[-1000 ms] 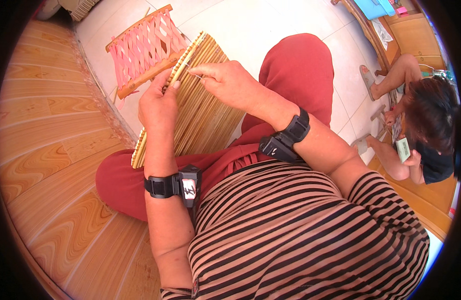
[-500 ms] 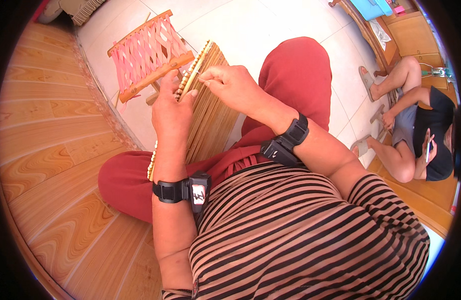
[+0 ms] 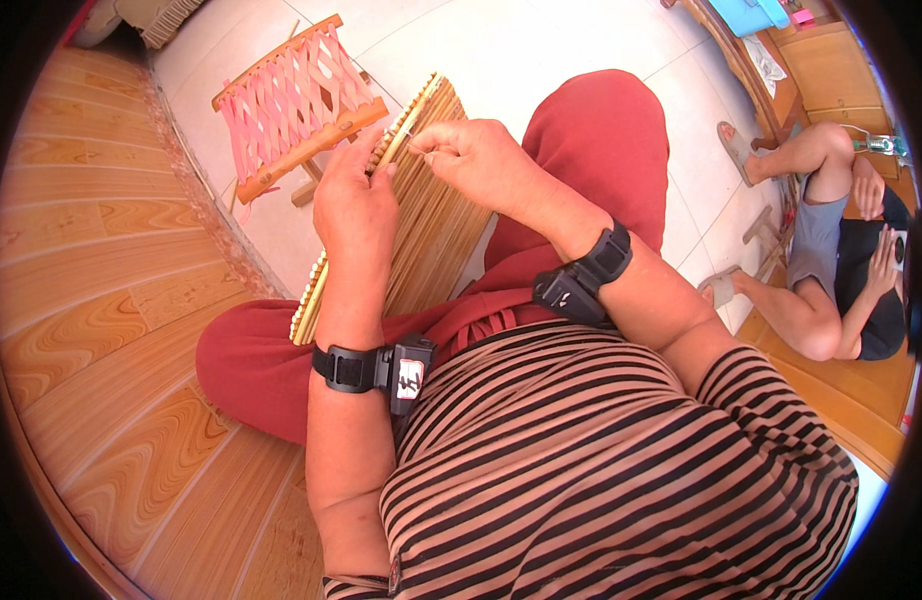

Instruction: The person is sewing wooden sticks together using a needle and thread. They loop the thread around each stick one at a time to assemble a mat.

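Observation:
A mat of thin straw-coloured stalks [image 3: 436, 210] slants across my lap, its stalk ends forming a knobbly pale row along the left edge. My left hand [image 3: 353, 205] grips that edge, the thumb on the near face and the fingers behind, partly hidden. Close to the same edge, my right hand [image 3: 468, 155] has thumb and forefinger pinched together. Whatever sits in that pinch is too small to make out. Below my left wrist, the lower corner of the mat shows beside the forearm.
A folding stool [image 3: 296, 110] with pink woven straps stands ahead on pale floor tiles. Wood-patterned flooring [image 3: 131, 300] lies at left. Another person [image 3: 831, 240] sits at right near a wooden cabinet [image 3: 836, 85]. A blue container [image 3: 746, 15] is at the top right.
The mat and both my hands have shifted slightly right, and more of the mat's lower corner shows. My right hand stays pinched by the edge. The other person's hands have moved.

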Action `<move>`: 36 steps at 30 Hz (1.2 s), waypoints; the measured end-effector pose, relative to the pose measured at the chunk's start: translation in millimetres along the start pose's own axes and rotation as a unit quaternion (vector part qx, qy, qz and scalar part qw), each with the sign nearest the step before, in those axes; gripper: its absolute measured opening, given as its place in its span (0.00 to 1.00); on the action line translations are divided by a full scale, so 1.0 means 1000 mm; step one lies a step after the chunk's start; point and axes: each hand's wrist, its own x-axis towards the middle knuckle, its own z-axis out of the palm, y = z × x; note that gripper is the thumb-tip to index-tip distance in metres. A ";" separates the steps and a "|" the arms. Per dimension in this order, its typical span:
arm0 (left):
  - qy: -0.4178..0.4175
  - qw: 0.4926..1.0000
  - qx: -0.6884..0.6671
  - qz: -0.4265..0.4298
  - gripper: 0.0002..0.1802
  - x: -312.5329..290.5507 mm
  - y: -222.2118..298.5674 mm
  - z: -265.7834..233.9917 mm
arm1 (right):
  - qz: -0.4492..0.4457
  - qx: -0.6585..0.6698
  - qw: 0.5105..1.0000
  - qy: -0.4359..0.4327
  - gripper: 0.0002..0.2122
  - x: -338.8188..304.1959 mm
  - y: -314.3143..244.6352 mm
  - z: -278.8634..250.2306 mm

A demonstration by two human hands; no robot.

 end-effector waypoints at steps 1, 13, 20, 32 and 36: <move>-0.002 1.000 -0.007 0.001 0.22 0.001 0.001 0.001 | 0.001 0.001 1.000 0.001 0.10 0.000 0.002 -0.001; 0.025 0.999 -0.016 0.022 0.24 0.001 -0.002 0.007 | 0.053 0.034 0.998 0.006 0.09 0.004 0.006 0.005; 0.004 0.998 -0.059 -0.011 0.22 0.005 0.002 0.006 | 0.041 0.047 0.998 0.033 0.09 0.013 0.007 0.011; -0.011 0.999 -0.049 0.003 0.22 0.012 -0.014 0.005 | 0.045 0.043 0.993 0.100 0.07 0.022 -0.006 0.024; -0.027 0.998 -0.049 -0.014 0.22 0.014 -0.016 0.007 | 0.016 -0.074 0.982 0.171 0.14 0.033 0.013 0.040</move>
